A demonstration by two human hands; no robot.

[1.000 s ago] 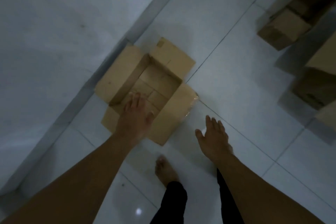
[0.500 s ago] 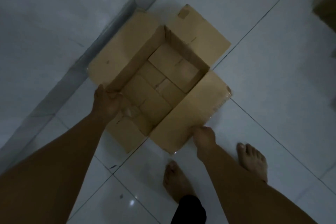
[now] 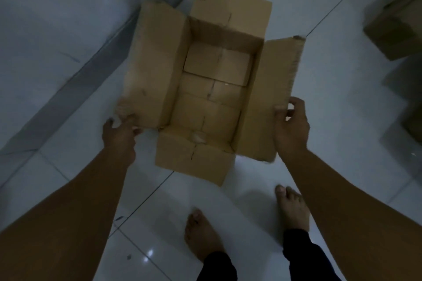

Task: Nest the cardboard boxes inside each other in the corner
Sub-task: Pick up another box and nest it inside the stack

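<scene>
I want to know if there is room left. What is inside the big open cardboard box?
Inside the open cardboard box, smaller closed cardboard boxes lie packed across the bottom. The left hand and right hand hold its side flaps. Anything beneath the small boxes is covered.

We have both arms stretched forward and down, well apart. Our left hand (image 3: 118, 132) pinches the near corner of the box's left flap (image 3: 153, 64) — fingers curled over it. Our right hand (image 3: 291, 125) grips the right flap (image 3: 271, 98) — thumb on top.
</scene>
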